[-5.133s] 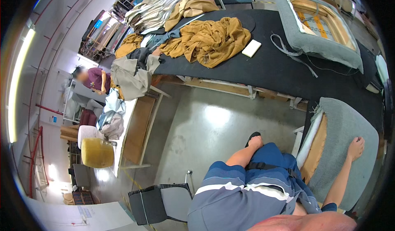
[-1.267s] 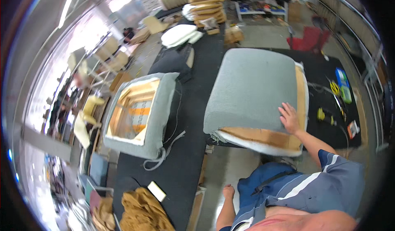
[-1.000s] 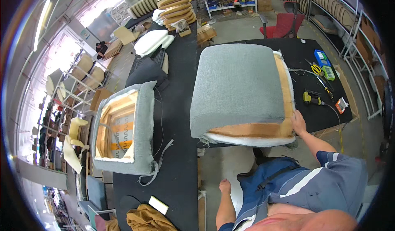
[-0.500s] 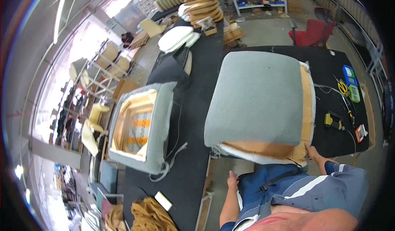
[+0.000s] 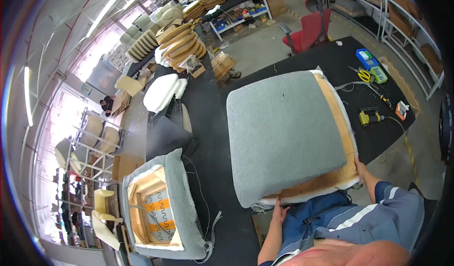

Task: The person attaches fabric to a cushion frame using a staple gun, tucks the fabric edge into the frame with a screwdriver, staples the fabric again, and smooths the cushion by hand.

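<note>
A large grey fabric-covered seat cushion (image 5: pixel 286 133) lies on the black table in front of me, its near edge close to my body. Bare wood and white padding show along its right and near sides. My right hand (image 5: pixel 364 171) grips its near right corner, the fingers partly hidden by the edge. My left hand (image 5: pixel 279 214) reaches up to the near edge, fingers apart, one fingertip touching the white padding. To the left rests a second grey padded piece (image 5: pixel 187 209), with an open wooden frame, springs and orange straps inside.
On the right of the table are a yellow air stapler (image 5: pixel 369 117), yellow-handled scissors (image 5: pixel 364 75), a blue box (image 5: pixel 366 57) and a green box (image 5: pixel 378 75). White foam pads (image 5: pixel 163 93) and stacked tan pads (image 5: pixel 182 46) lie farther off. A red chair (image 5: pixel 309 31) stands behind.
The view has turned, shifting the whole scene. My left hand has risen from beside my leg to the cushion's near edge. My right hand stays at the near right corner.
</note>
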{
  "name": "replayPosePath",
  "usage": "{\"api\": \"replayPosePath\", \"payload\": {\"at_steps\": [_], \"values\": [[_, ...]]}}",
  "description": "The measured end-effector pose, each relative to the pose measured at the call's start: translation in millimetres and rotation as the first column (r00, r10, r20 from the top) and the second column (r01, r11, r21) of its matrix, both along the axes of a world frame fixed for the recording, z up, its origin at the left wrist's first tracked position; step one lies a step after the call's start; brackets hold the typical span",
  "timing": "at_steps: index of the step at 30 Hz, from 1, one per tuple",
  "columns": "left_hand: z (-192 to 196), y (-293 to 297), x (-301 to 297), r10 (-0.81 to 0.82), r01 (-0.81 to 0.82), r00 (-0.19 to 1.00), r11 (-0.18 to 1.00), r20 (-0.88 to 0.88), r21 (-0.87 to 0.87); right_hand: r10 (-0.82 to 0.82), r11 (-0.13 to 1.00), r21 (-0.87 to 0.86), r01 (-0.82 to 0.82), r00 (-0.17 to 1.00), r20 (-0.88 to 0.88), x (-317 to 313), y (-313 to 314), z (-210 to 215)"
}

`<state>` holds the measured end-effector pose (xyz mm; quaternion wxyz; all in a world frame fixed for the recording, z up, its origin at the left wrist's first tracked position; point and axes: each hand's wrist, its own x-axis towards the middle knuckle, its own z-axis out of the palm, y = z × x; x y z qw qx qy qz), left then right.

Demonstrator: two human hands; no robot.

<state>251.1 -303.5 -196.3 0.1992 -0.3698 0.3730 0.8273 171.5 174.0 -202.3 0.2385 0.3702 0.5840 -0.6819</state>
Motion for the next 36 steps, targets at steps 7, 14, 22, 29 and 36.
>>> {"api": "replayPosePath", "payload": {"at_steps": [7, 14, 22, 29, 36], "values": [[37.2, -50.1, -25.1, -0.035, 0.036, 0.999, 0.997, -0.02, 0.065, 0.056, 0.912, 0.407, -0.039, 0.998, -0.03, 4.8, -32.7, 20.1], [48.7, -145.4, -57.5, 0.335, -0.344, 0.933, 0.937, -0.129, -0.053, 0.358, 0.89, 0.242, -0.386, 0.921, 0.153, 50.2, -160.6, 65.2], [162.6, -123.9, -98.5, 0.062, -0.629, 0.774, 0.194, -0.63, -0.753, 0.19, 0.945, 0.282, -0.168, 0.981, -0.051, 133.7, -93.0, 5.2], [206.8, -27.5, -204.9, -0.729, -0.775, 0.532, -0.214, -0.43, -0.595, 0.026, 0.931, 0.356, -0.078, 0.988, 0.15, 283.9, -4.1, -16.5], [153.6, 134.7, -184.2, -0.578, -0.289, 0.746, -0.729, 0.33, -0.621, -0.568, 0.813, 0.24, 0.531, 0.813, 0.129, 436.9, 71.8, -57.9]]}}
